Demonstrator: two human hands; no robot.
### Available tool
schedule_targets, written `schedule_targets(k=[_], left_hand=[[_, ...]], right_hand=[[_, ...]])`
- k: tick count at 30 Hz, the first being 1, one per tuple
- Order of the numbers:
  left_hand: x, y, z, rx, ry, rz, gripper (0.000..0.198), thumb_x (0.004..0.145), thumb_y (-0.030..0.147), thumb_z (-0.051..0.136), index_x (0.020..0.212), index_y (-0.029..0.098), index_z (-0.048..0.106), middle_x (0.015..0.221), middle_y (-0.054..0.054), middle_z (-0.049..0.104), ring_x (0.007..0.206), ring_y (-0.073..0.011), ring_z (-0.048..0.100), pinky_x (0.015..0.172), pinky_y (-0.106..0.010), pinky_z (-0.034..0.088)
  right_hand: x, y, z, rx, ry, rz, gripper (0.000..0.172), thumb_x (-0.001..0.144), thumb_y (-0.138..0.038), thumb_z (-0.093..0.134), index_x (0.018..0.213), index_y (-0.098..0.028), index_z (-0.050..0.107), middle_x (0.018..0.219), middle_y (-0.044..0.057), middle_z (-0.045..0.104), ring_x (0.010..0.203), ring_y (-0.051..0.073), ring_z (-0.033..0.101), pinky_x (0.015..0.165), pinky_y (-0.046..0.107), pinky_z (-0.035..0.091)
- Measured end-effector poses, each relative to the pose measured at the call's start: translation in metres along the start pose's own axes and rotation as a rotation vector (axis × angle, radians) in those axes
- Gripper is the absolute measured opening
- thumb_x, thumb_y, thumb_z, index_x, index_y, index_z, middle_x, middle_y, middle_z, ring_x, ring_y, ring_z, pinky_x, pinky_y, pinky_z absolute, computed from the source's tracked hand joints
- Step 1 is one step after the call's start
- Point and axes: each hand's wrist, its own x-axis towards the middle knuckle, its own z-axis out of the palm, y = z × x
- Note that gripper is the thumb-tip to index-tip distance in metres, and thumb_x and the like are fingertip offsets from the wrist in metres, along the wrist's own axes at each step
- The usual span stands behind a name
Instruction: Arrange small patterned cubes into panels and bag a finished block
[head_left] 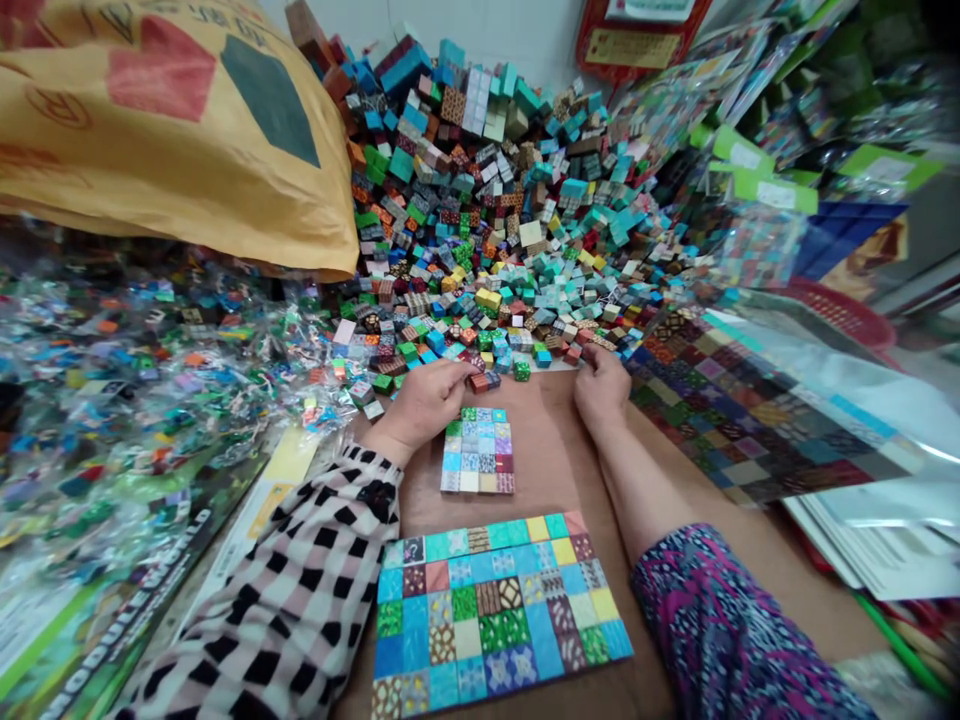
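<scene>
My left hand (427,402) rests at the front edge of a heap of small patterned cubes (487,270). Its fingers are closed together, the tips beside a dark red block (484,382); what they grip, if anything, is hidden. Further right, my right hand (604,388) is curled closed against the heap's edge, its fingertips among the cubes and its hold hidden. Between my forearms lies a small rectangle of cubes (480,450) set in rows. Nearer to me is a larger flat panel of cubes (502,610) in mixed colours. A single green cube (522,371) sits between my hands.
A big yellow sack (172,140) leans at the back left, above many small plastic-wrapped pieces (150,360). To the right lie a clear-wrapped sheet of cubes (720,400), white cards (877,550) and a red basket (840,310). Packaged sets stack at the far right.
</scene>
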Motion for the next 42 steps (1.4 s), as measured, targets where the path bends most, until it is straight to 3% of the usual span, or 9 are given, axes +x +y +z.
schedule_targets(k=[5, 10, 19, 27, 35, 42], left_hand=[[0.001, 0.002, -0.001, -0.039, 0.007, -0.008, 0.028, 0.088, 0.009, 0.05, 0.101, 0.016, 0.072, 0.1, -0.009, 0.076, 0.094, -0.0191, 0.071, 0.087, -0.037, 0.058], [0.002, 0.002, -0.001, -0.024, -0.01, -0.052, 0.029, 0.086, 0.01, 0.05, 0.102, 0.017, 0.073, 0.099, -0.007, 0.076, 0.092, -0.0192, 0.072, 0.086, -0.035, 0.058], [0.0, 0.001, 0.0, -0.02, 0.012, -0.024, 0.028, 0.087, 0.009, 0.049, 0.1, 0.017, 0.073, 0.099, -0.008, 0.076, 0.092, -0.0184, 0.072, 0.085, -0.034, 0.058], [-0.001, 0.003, -0.001, -0.024, -0.002, -0.004, 0.027, 0.086, 0.007, 0.051, 0.101, 0.016, 0.072, 0.097, -0.007, 0.076, 0.092, -0.0176, 0.071, 0.084, -0.034, 0.058], [-0.002, 0.001, 0.001, -0.03, 0.026, 0.009, 0.028, 0.085, 0.007, 0.05, 0.1, 0.015, 0.072, 0.096, -0.008, 0.076, 0.091, -0.0177, 0.071, 0.083, -0.034, 0.058], [-0.001, 0.001, 0.001, -0.02, 0.044, 0.03, 0.027, 0.085, 0.006, 0.051, 0.099, 0.015, 0.072, 0.094, -0.007, 0.076, 0.088, -0.0163, 0.071, 0.08, -0.03, 0.058]], right_hand=[[-0.002, -0.007, -0.006, -0.007, 0.087, -0.046, 0.043, 0.074, -0.013, 0.039, 0.106, -0.013, 0.068, 0.104, 0.014, 0.069, 0.1, 0.025, 0.062, 0.094, 0.041, 0.046], [-0.003, -0.012, -0.012, -0.089, 0.185, -0.199, 0.042, 0.077, -0.013, 0.035, 0.105, -0.016, 0.066, 0.099, 0.013, 0.067, 0.098, 0.024, 0.062, 0.092, 0.039, 0.048], [0.014, -0.004, -0.004, -0.37, -0.036, -0.289, 0.051, 0.083, -0.013, 0.04, 0.132, -0.005, 0.051, 0.134, 0.027, 0.049, 0.127, 0.035, 0.043, 0.105, 0.051, 0.037], [0.035, -0.015, -0.005, -0.586, -0.232, -0.218, 0.035, 0.081, -0.024, 0.06, 0.112, -0.007, 0.061, 0.109, 0.024, 0.057, 0.104, 0.035, 0.052, 0.089, 0.048, 0.043], [0.044, -0.015, -0.001, -0.62, -0.241, -0.174, 0.025, 0.083, -0.024, 0.061, 0.103, -0.009, 0.062, 0.111, 0.024, 0.056, 0.1, 0.036, 0.052, 0.083, 0.047, 0.042], [0.043, -0.027, -0.007, -0.681, -0.332, -0.094, 0.032, 0.08, -0.026, 0.067, 0.108, -0.013, 0.059, 0.116, 0.019, 0.056, 0.101, 0.032, 0.052, 0.082, 0.039, 0.042]])
